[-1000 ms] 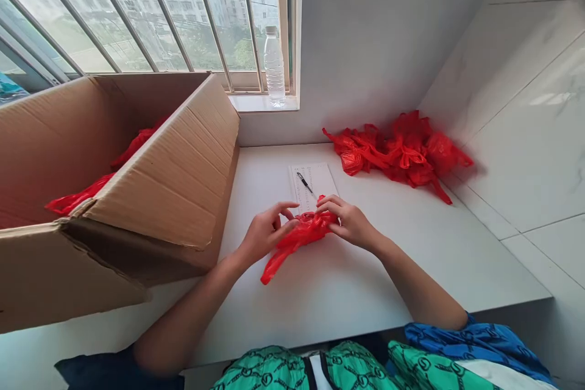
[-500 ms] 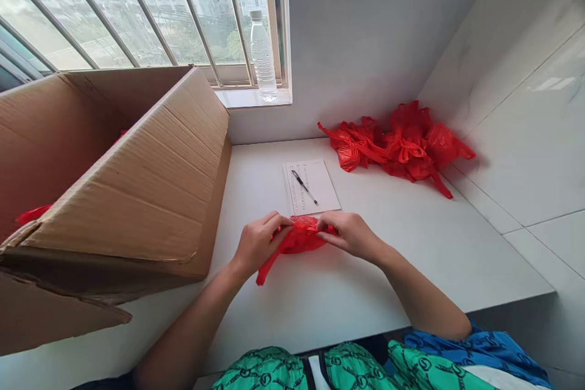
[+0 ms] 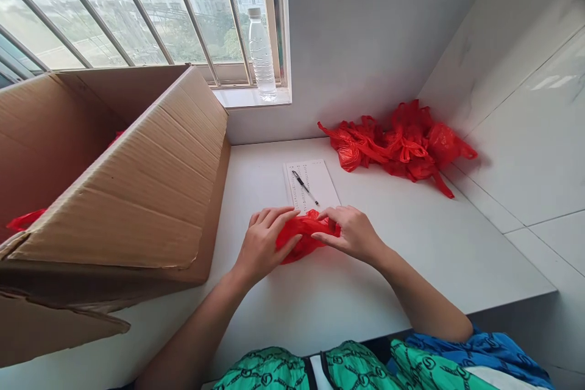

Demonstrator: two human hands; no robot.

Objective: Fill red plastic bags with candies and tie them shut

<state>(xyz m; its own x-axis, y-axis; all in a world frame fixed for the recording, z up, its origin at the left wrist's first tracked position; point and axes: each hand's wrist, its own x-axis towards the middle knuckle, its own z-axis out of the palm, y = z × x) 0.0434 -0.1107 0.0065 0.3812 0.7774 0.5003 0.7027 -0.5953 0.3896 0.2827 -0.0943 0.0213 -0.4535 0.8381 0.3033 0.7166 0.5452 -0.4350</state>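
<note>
A crumpled red plastic bag (image 3: 299, 244) lies on the white tabletop, just in front of the notebook, between my two hands. My left hand (image 3: 267, 237) rests at the bag's left end, its thumb and fingers apart and reaching over the film. At the right end, my right hand (image 3: 350, 230) also has thumb and forefinger spread, with red film showing in the gap. Parts of the bag are hidden beneath the fingers of both hands.
A large open cardboard box (image 3: 132, 189) with bits of red plastic inside stands at left. A pen (image 3: 304, 187) lies on the notebook (image 3: 320, 177). Red plastic bags (image 3: 397, 143) are heaped in the back right corner. A water bottle (image 3: 262, 58) stands on the windowsill.
Both hands have loosened from a pinch on the bag to spread fingers. A strip of red film that hung toward the lower left no longer shows there; the bag looks more bunched.
</note>
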